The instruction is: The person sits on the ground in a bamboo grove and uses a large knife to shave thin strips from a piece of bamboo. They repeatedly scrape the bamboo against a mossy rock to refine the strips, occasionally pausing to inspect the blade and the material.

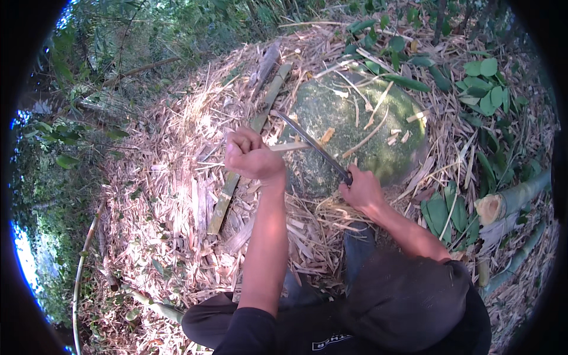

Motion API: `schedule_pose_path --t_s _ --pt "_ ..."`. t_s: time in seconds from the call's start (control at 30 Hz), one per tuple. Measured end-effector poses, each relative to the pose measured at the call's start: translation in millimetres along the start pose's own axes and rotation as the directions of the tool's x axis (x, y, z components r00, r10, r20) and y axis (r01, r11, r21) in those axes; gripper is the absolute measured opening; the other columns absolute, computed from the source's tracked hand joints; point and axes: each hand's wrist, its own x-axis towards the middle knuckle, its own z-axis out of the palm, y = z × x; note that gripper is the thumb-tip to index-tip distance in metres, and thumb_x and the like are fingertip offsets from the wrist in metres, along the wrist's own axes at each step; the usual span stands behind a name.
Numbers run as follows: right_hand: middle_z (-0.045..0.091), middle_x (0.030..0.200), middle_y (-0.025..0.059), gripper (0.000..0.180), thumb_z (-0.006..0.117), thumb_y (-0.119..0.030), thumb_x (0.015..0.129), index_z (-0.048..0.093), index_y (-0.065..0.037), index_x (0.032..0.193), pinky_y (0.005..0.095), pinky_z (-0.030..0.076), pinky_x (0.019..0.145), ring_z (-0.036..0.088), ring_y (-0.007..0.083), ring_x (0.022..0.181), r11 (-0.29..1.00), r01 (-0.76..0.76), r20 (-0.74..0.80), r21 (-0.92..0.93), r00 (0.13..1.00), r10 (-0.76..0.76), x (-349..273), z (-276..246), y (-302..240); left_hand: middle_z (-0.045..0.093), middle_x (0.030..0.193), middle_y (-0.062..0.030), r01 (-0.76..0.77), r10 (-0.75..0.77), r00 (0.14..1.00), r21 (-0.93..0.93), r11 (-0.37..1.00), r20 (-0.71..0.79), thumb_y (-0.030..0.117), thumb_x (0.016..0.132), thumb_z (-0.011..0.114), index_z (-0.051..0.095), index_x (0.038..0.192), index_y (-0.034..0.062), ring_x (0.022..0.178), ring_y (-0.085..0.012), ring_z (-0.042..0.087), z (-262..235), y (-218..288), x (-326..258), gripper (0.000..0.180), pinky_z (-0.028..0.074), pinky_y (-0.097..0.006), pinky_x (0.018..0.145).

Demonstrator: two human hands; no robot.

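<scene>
Gripping a pale strip (289, 146) in a tight fist, the left hand (255, 156) is beside the left edge of the boulder (340, 118); near that edge the knife (324, 155) crosses the strip, its near end wrapped by the right hand (362, 190). Steady tension and shallow strokes should help.

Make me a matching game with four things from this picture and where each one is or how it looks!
1. Knife
2. Pale strip
3. Large rock
4. Thick pole

A. lies near the picture's right side
B. gripped in the right hand
C. greenish, with scraps on top
D. runs out from the left hand

Pairs: 1-B; 2-D; 3-C; 4-A
</scene>
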Motion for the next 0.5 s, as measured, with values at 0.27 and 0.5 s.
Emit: schedule_pose_path --t_s 0.27,0.5 --pt "0.071 0.079 0.0207 0.034 0.070 -0.025 0.082 0.066 0.003 0.100 0.0482 0.056 0.075 0.071 0.0392 0.077 0.972 -0.129 0.063 0.197 0.991 0.119 11.8 16.0 22.5 0.035 0.060 -0.0028 -0.012 0.013 1.000 0.188 0.982 -0.008 0.034 0.098 0.034 0.030 0.069 0.0125 0.052 -0.0110 0.032 -11.3 7.2 0.6 0.036 0.026 -0.025 0.044" --pt "0.070 0.076 0.0188 0.030 0.071 -0.024 0.081 0.068 0.002 0.095 0.0434 0.054 0.070 0.071 0.0337 0.073 0.970 -0.183 0.062 0.162 0.983 0.175 8.2 -10.4 3.0 0.043 0.060 -0.0070 -0.337 0.292 0.941 0.421 0.842 0.168 0.029 0.095 0.035 0.035 0.066 0.0111 0.055 -0.0143 0.033 -11.6 8.0 -16.0 0.034 0.031 -0.029 0.055"
